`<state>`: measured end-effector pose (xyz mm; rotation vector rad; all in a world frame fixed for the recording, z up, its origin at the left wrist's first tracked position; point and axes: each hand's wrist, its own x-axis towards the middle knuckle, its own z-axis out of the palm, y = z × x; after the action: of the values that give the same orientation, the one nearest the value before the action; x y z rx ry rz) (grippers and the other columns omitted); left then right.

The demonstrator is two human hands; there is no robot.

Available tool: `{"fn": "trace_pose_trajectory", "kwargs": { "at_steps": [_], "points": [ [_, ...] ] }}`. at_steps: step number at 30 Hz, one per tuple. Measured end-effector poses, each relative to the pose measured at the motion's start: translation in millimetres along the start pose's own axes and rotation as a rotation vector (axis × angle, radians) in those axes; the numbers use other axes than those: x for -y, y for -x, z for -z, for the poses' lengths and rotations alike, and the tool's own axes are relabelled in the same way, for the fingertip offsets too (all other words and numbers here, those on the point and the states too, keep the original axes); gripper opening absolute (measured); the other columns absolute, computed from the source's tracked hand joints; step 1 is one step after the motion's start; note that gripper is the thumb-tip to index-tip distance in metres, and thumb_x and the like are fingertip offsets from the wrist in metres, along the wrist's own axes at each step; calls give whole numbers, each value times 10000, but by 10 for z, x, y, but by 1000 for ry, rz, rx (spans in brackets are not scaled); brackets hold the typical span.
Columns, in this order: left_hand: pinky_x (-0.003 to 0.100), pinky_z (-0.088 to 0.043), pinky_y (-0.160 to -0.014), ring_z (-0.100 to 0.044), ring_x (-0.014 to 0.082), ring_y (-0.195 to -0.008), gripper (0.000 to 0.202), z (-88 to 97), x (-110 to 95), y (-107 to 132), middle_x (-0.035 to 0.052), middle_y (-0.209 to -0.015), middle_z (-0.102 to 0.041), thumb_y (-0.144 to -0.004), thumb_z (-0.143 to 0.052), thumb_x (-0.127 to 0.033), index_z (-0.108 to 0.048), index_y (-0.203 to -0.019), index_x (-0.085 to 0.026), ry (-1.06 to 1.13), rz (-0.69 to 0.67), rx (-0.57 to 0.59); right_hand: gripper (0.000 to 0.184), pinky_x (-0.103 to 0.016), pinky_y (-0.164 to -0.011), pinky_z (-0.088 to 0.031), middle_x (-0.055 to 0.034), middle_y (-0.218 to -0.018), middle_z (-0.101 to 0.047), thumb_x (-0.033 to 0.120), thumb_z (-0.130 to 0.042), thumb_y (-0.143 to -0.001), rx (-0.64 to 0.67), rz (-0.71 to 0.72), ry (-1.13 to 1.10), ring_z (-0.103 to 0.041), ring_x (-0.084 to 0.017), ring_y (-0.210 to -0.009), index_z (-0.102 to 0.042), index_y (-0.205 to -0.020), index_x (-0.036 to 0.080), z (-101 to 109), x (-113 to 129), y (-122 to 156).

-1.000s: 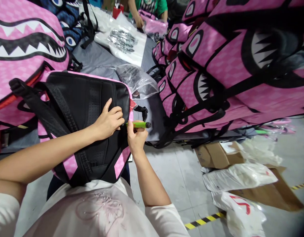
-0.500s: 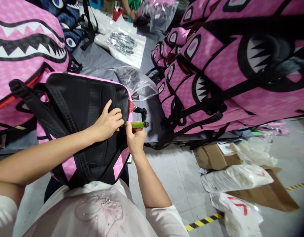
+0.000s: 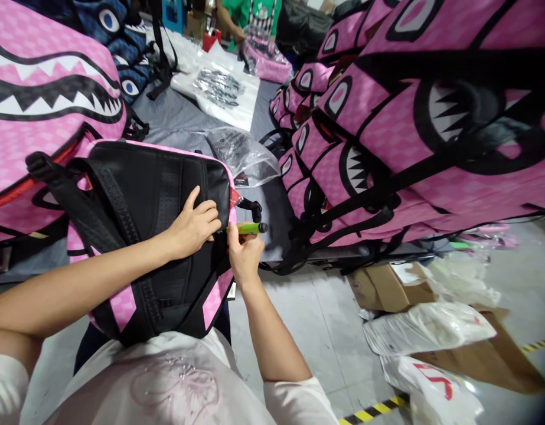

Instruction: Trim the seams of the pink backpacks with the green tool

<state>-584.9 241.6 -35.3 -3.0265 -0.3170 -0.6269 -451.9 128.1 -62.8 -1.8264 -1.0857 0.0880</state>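
A black-backed backpack point(image 3: 170, 206) with pink edges rests against my body and the table edge, its back panel and straps facing up. My left hand point(image 3: 195, 224) lies on the panel near its right edge, outer finger stretched, thumb and forefinger drawn together; what they pinch is hidden. My right hand point(image 3: 245, 251) grips a slim yellow-green tool with a black end point(image 3: 251, 228). Its other end points at my left fingertips, and its tip is hidden. A red tag point(image 3: 234, 198) and a black buckle strap point(image 3: 251, 206) stick out beside the backpack's edge.
Pink backpacks with printed eyes point(image 3: 365, 153) are piled at right; another large one point(image 3: 46, 94) lies at left. A clear plastic bag point(image 3: 245, 156) and white packaging point(image 3: 228, 88) lie on the grey table. A co-worker point(image 3: 254, 15) stands opposite. Cardboard boxes point(image 3: 387, 286) sit on the floor.
My view has shifted slightly, showing more of the co-worker, who has a plastic-wrapped pink item lower on the table. Both hands keep nearly the same position on the backpack and tool.
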Motion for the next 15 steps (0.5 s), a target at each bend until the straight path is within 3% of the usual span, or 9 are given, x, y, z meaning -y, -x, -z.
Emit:
{"fn": "trace_pose_trajectory", "kwargs": {
  "at_steps": [7, 15],
  "points": [
    [756, -285, -1165, -603, 301, -1127, 28, 47, 16, -28, 84, -941, -690, -848, -661, -152, -676, -871, -159, -35, 17, 52, 379, -271, -583, -469, -37, -678, -681, 511, -531, -957, 8, 7, -49, -626, -160, -565, -644, -825, 174, -24, -12, -14],
    [746, -301, -1114, -608, 350, -1132, 103, 175, 8, 20, 128, -1028, -708, -911, -594, -231, -666, -930, -161, -172, -76, 48, 352, -250, -569, -414, -19, -593, -641, 377, -594, -932, 69, -31, 46, -605, -144, -546, -600, -633, 190, -6, 128, -15]
  ]
}}
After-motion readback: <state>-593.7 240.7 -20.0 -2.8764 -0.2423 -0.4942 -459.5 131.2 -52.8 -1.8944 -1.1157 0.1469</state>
